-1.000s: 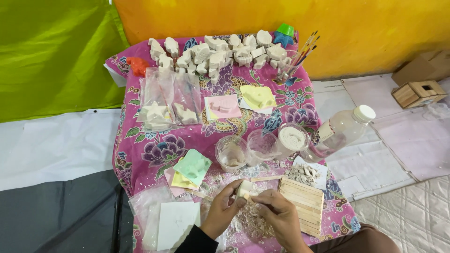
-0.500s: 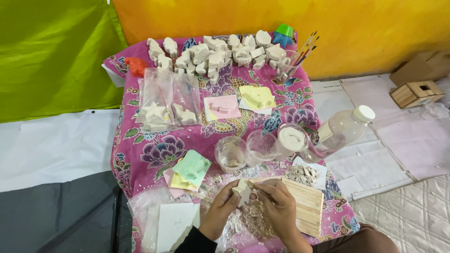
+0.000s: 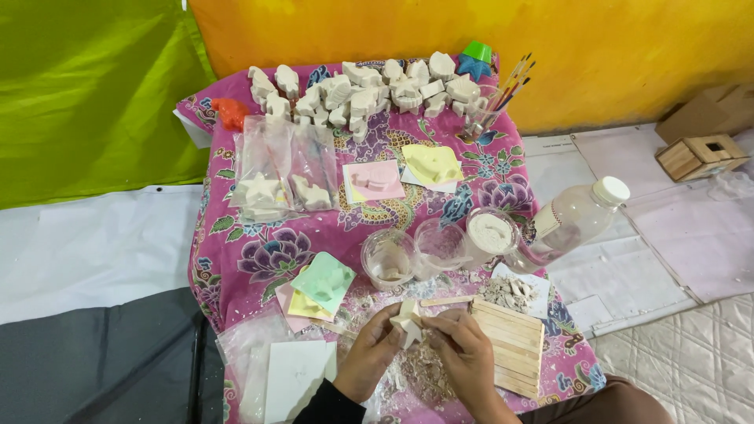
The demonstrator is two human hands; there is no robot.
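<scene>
At the near edge of the table, both our hands close on a small white plaster star (image 3: 408, 321). The left hand (image 3: 369, 360) grips it from below and the left, fingers curled around its points; the right hand (image 3: 463, 351) pinches its right side, fingertips narrow on the edge. Under the star lies a heap of white crumbs (image 3: 416, 371), so we judge the trimming under way and not finished.

Just right of our hands lies a row of wooden sticks (image 3: 507, 343), and beyond them a sheet with plaster chips (image 3: 510, 291). To the left sit green and pink moulds (image 3: 320, 284) and a clear bag with a white slab (image 3: 279, 373).

Farther off stand three clear cups: the left cup (image 3: 388, 258) and the middle cup (image 3: 438, 244) look nearly empty, with a pale residue; the right cup (image 3: 492, 233) is filled with white powder. A capped bottle (image 3: 572, 221) holding clear liquid leans to their right.

At the far edge many plain white figures (image 3: 369, 90) wait in a cluster, with two bagged ones (image 3: 283, 188) nearer, and a glass of brushes (image 3: 491, 106) to the right. None of them shows paint.
</scene>
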